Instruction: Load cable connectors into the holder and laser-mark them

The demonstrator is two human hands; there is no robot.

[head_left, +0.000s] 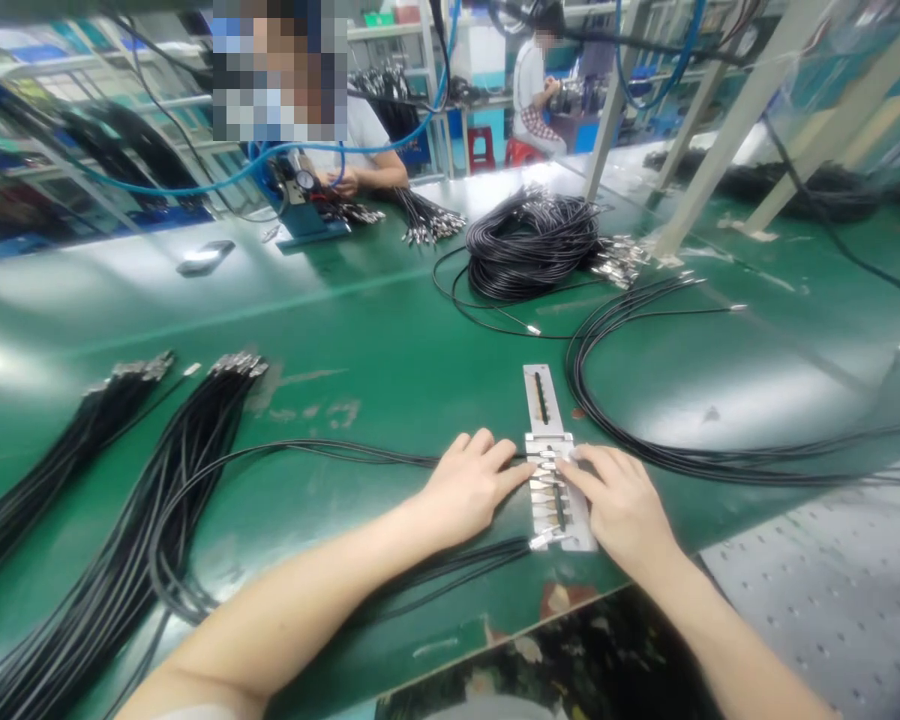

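Note:
A narrow metal fixture (pixel 579 530) with a row of slots lies on the green bench. Several silver cable ends (pixel 546 466) sit across its slots. My left hand (pixel 465 490) is at the fixture's left side, its fingers curled over thin black cables (pixel 360 449) and its thumb reaching the metal ends. From the right side my right hand (pixel 624 500) touches the same ends with its fingertips, its fingers apart. Another bunch of black cables (pixel 457 568) runs to the fixture's near end, below my left hand. The exact contact under my fingertips is hard to see.
Two thick bundles of black cables (pixel 187 460) (pixel 67 450) lie at left. A coiled heap (pixel 532 245) stands farther back, with looped cables (pixel 592 370) at right. Across the bench a person (pixel 375 150) works beside a blue press (pixel 300 215). Slanted posts (pixel 709 170) rise at right.

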